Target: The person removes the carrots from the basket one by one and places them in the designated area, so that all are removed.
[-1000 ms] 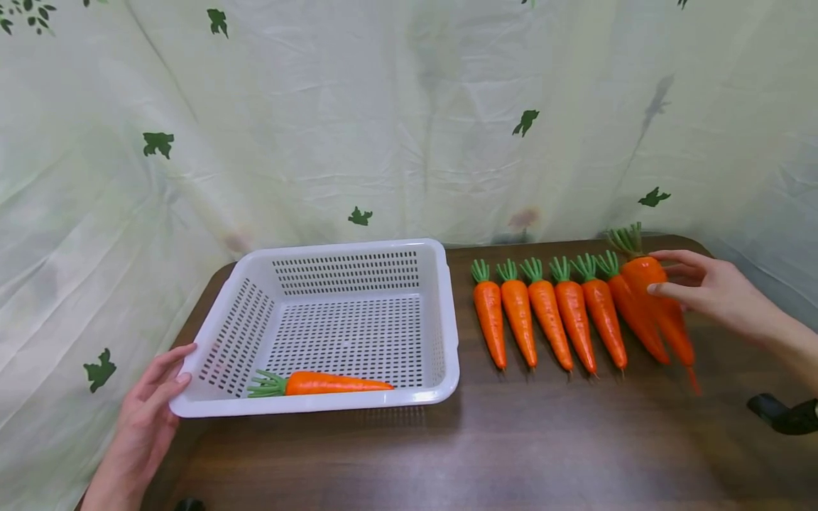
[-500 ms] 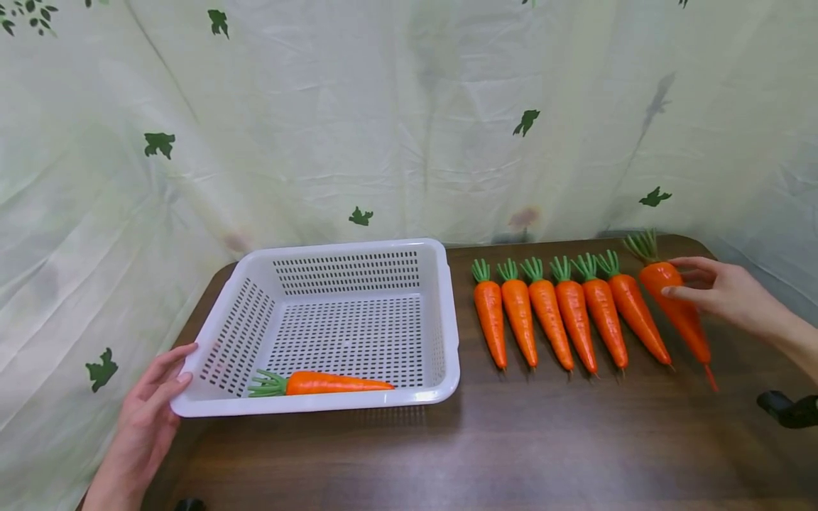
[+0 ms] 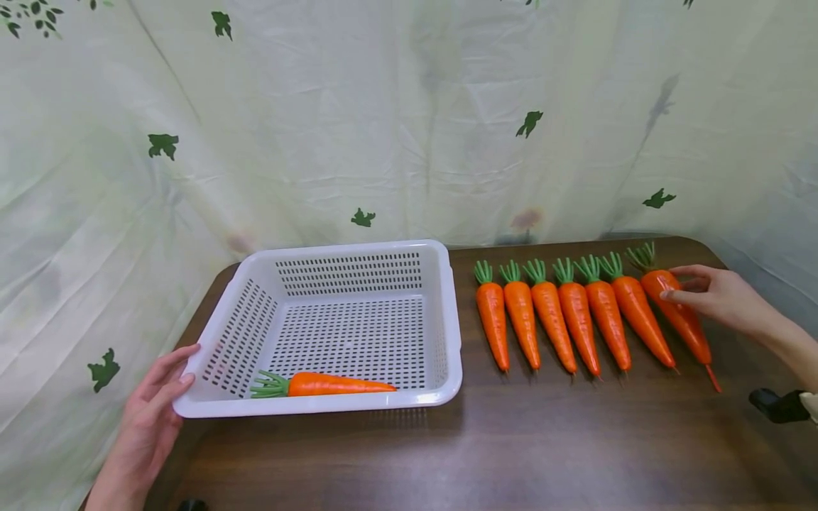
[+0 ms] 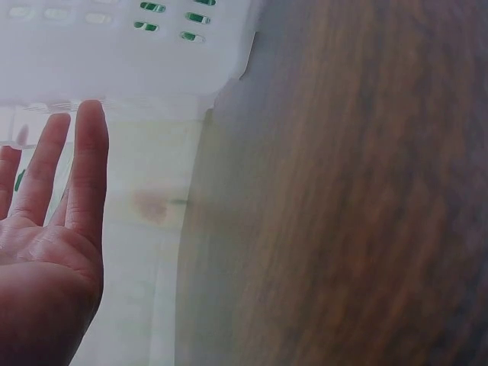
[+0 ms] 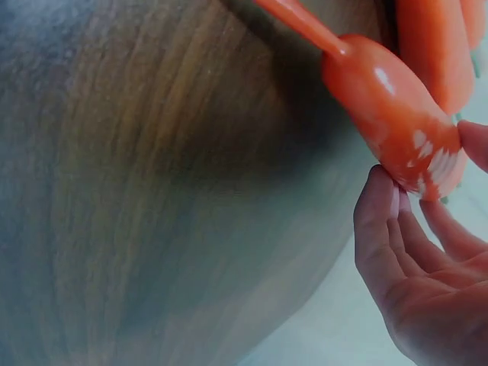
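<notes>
My right hand (image 3: pixel 722 294) pinches the upper body of a glossy orange carrot (image 3: pixel 680 316) between thumb and fingers. This carrot, with green stalks and a thin red tail, is at the right end of a row of similar carrots (image 3: pixel 578 323), all tips toward me. In the right wrist view the held carrot (image 5: pixel 389 107) shows pale scuffs near the fingertips. My left hand (image 3: pixel 150 411) touches the near left corner of a white perforated basket (image 3: pixel 319 406), its visible fingers (image 4: pixel 91 168) extended against the rim. One carrot (image 3: pixel 339 384) lies inside along the near wall.
The brown wooden table (image 3: pixel 511 454) stretches in front of the basket and the row. A pale curtain (image 3: pixel 415 128) with green leaf prints hangs behind it. A black strap end (image 3: pixel 776 406) shows by my right wrist.
My right hand has moved the carrot rightward from overlapping its neighbour and lowered it beside the row. My left hand and the basket have stayed in place.
</notes>
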Tool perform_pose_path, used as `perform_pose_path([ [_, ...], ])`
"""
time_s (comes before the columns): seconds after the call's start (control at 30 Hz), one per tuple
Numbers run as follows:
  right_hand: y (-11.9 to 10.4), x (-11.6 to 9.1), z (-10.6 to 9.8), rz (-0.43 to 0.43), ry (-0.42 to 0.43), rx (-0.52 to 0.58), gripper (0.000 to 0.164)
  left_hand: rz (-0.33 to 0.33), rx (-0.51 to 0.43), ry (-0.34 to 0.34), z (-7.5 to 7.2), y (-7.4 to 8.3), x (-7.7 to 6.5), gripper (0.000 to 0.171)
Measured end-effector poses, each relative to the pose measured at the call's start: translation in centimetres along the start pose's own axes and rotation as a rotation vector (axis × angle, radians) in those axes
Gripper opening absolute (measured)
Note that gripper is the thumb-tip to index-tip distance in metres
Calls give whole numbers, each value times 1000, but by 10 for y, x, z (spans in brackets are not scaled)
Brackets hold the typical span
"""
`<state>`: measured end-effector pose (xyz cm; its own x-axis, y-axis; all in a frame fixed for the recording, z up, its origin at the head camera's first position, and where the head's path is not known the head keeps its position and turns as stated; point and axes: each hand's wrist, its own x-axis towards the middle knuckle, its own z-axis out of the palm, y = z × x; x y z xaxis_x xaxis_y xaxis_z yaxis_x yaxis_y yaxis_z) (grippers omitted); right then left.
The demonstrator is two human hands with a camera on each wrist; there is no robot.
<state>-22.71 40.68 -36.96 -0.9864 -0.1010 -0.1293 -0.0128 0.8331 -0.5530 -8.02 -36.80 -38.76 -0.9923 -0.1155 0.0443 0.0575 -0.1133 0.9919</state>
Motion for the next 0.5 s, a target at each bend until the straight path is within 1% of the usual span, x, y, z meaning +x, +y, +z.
perform_pose_path([
  [0.27,6,6,3,-31,-17,33,71,-20,15,16,0,0,1,45],
  [0.5,8,8,6,-47,-37,53,67,-18,13,14,-1,-1,1,44],
])
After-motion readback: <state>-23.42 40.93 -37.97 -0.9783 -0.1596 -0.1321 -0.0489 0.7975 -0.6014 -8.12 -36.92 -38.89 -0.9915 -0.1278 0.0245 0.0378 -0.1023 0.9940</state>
